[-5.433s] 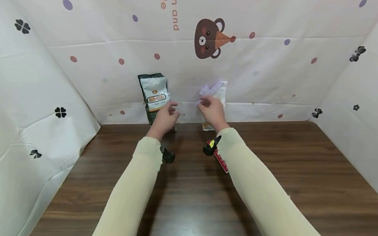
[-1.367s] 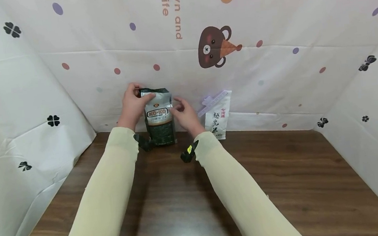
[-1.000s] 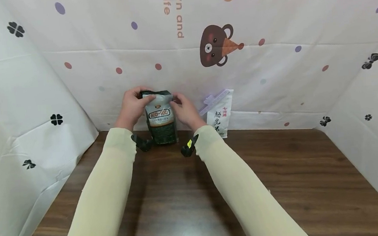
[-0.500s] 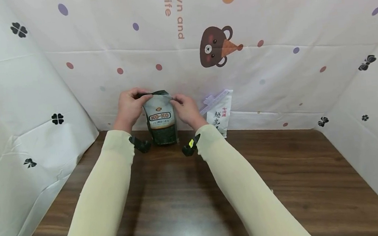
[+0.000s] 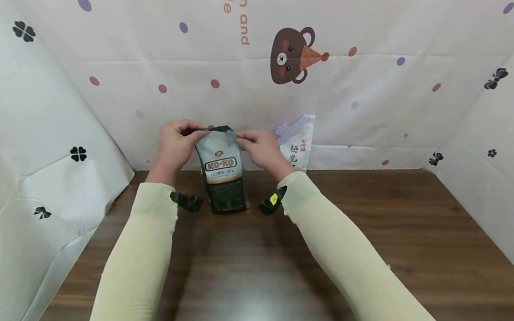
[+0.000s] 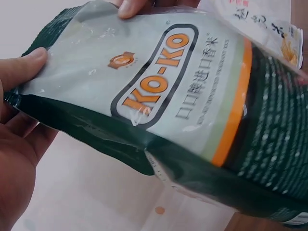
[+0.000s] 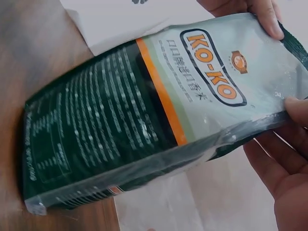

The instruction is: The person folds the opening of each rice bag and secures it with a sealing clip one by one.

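A green and silver KO-KO rice bag (image 5: pixel 223 176) stands roughly upright near the back wall. My left hand (image 5: pixel 176 143) pinches its top left corner, thumb in front and fingers behind. The top right corner is pinched by my right hand (image 5: pixel 262 149). In the left wrist view the left thumb (image 6: pixel 26 67) presses the front of the rice bag (image 6: pixel 202 96). Fingers of the right hand (image 7: pixel 288 159) lie behind the rice bag (image 7: pixel 120 106) in the right wrist view. Whether the base touches the table I cannot tell.
Just right of the right hand, a smaller white rice bag (image 5: pixel 304 148) leans on the back wall, with a purple clip (image 5: pixel 293 127) slanted across its top. Patterned white cloth (image 5: pixel 371 92) encloses the brown wooden table (image 5: pixel 413 238) at the back and sides.
Earlier my right hand was at the white bag and purple clip; it has moved left to the KO-KO bag. Both hands have since gripped its top corners, and the bag has come slightly nearer.
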### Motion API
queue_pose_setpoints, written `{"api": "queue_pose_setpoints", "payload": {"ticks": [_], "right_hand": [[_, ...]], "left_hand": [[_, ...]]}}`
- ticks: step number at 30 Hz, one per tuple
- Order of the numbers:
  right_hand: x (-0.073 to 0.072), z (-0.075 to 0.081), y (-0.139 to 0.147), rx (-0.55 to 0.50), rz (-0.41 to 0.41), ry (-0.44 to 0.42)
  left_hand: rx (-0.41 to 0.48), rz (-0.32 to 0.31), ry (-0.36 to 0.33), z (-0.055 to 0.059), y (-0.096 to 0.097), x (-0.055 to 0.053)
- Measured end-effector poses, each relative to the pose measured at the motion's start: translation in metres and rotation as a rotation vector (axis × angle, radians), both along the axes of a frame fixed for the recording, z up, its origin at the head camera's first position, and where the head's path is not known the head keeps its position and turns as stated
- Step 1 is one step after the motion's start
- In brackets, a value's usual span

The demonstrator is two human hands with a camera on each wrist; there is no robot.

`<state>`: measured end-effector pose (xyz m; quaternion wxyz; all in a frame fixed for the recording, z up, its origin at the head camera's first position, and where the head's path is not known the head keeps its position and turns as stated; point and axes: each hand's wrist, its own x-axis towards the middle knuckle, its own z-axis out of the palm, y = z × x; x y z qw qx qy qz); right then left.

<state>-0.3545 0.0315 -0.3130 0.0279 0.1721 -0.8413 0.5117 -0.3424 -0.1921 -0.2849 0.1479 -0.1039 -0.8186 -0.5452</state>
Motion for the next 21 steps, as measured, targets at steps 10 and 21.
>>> {"api": "queue_pose_setpoints", "payload": {"ticks": [10, 21], "right_hand": [[0.025, 0.005, 0.021, 0.045, 0.032, 0.054], [0.047, 0.004, 0.039, 0.059, 0.014, 0.083]], "left_hand": [[-0.028, -0.084, 0.078, 0.008, 0.010, 0.028], [-0.064, -0.118, 0.050, 0.011, 0.023, 0.047]]}}
